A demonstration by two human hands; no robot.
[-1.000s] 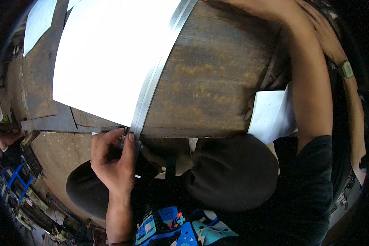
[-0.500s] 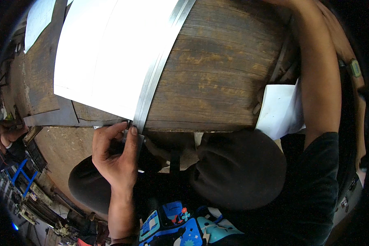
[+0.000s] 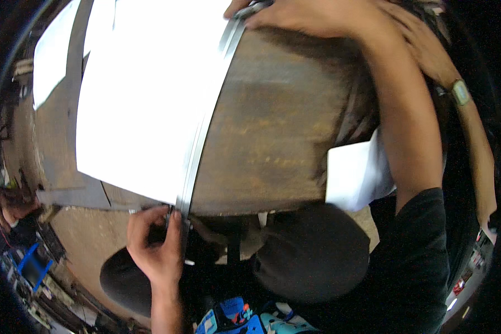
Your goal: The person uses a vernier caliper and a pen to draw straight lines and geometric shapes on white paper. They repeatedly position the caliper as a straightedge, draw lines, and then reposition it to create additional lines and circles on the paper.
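Observation:
A large white sheet (image 3: 133, 111) lies on a worn wooden table (image 3: 267, 145). Along the sheet's right edge runs a long grooved steel bar (image 3: 201, 136) that looks like a big caliper. My left hand (image 3: 158, 239) pinches its near end between thumb and fingers, at the table's front edge. At the far end my right hand (image 3: 300, 16) has its fingers around a dark part on the bar, near the top of the picture. The motion blurs this hand slightly, and part of its grip is cut off by the upper rim.
Another person's arm with a wristwatch (image 3: 460, 92) reaches in at the right. A curled white paper (image 3: 348, 175) is beside my right arm. Flat grey metal pieces (image 3: 75, 197) lie at the table's left front corner, and another sheet (image 3: 53, 61) is at the far left.
The view has shifted, so the table sits lower in the picture. My right hand has come into view at the bar's far end. My left hand keeps its pinch on the near end.

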